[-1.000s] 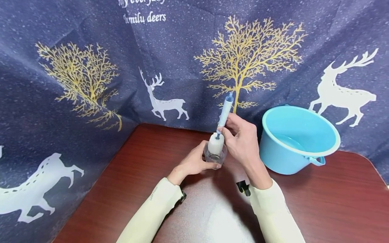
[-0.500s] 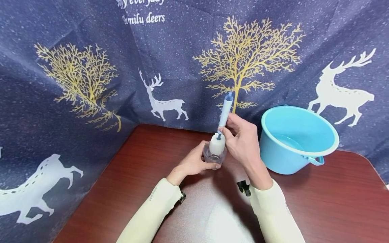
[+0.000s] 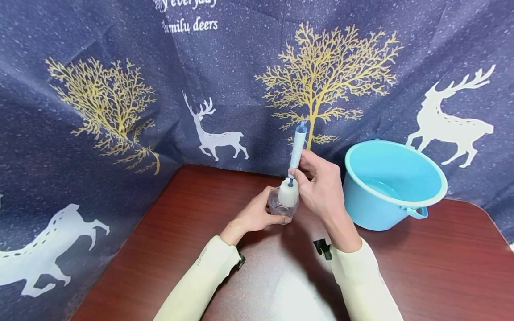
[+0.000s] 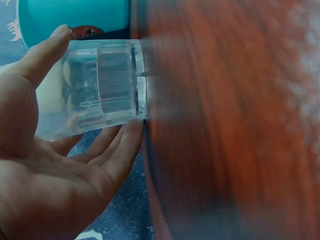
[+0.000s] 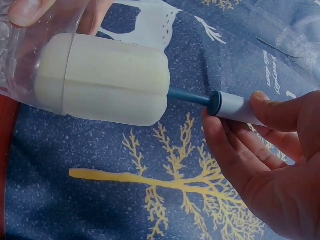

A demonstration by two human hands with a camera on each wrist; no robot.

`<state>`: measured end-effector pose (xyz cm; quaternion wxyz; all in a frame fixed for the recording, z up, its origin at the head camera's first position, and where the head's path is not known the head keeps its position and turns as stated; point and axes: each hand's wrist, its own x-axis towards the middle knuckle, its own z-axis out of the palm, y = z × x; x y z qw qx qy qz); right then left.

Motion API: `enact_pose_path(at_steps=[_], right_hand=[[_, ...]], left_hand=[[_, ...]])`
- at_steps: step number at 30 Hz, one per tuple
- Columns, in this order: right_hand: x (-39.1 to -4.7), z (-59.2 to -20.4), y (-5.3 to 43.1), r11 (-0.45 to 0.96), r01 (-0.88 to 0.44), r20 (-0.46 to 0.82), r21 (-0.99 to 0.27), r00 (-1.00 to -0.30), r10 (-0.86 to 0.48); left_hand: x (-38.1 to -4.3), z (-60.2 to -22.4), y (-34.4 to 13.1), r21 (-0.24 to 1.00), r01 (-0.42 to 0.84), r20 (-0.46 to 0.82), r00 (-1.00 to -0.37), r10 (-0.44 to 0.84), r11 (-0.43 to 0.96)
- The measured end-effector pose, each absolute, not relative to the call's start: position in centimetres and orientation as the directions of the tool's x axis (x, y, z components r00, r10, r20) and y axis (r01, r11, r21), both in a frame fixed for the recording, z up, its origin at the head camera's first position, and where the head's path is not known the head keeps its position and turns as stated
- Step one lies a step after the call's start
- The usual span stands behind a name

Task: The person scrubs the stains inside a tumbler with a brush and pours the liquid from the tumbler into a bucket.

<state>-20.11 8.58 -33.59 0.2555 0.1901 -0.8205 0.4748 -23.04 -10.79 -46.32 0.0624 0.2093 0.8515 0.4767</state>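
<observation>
My left hand (image 3: 259, 211) grips a clear cup (image 4: 112, 82) from the left, thumb on one side and fingers on the other. In the left wrist view the cup's base is right at the tabletop. My right hand (image 3: 321, 185) pinches the pale blue handle (image 3: 298, 147) of a sponge bottle brush near its lower end. A thin dark blue stem (image 5: 190, 96) joins that handle to the white sponge head (image 5: 110, 80). The head's lower part is inside the cup, the rest stands out above the rim. Handle and head lean slightly to the right in the head view.
A light blue bucket (image 3: 377, 214) with a side handle stands on the reddish-brown wooden table (image 3: 192, 200), just right of my right hand. Behind the table hangs a dark blue cloth (image 3: 233, 53) printed with deer and golden trees.
The sponge head has shifted slightly to the right and down in the cup, and the brush handle stands a little more upright. Both hands keep their grips, almost in place.
</observation>
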Motion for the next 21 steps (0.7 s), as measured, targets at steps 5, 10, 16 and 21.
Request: enact_pose_path(at_steps=[5, 10, 16, 21], right_hand=[[-20.04, -33.52, 8.57, 0.483, -0.555, 0.6, -0.677, -0.796, -0.074], [-20.02, -33.45, 8.53, 0.485, -0.56, 0.605, -0.672, -0.793, -0.077], [-19.89, -33.39, 8.54, 0.494, -0.557, 0.604, -0.668, -0.793, -0.079], [-19.7, -33.34, 8.51, 0.504, -0.55, 0.597, -0.666, -0.798, -0.083]], left_hand=[[-22.98, -46.15, -10.79, 0.835, 0.294, 0.087, -0.905, 0.416, 0.466], [-22.9, -45.94, -10.76, 0.835, 0.288, 0.079, -0.906, 0.415, 0.469], [-22.94, -46.01, -10.76, 0.834, 0.286, 0.076, -0.906, 0.416, 0.471], [-22.86, -45.93, -10.78, 0.825, 0.292, 0.077, -0.906, 0.416, 0.484]])
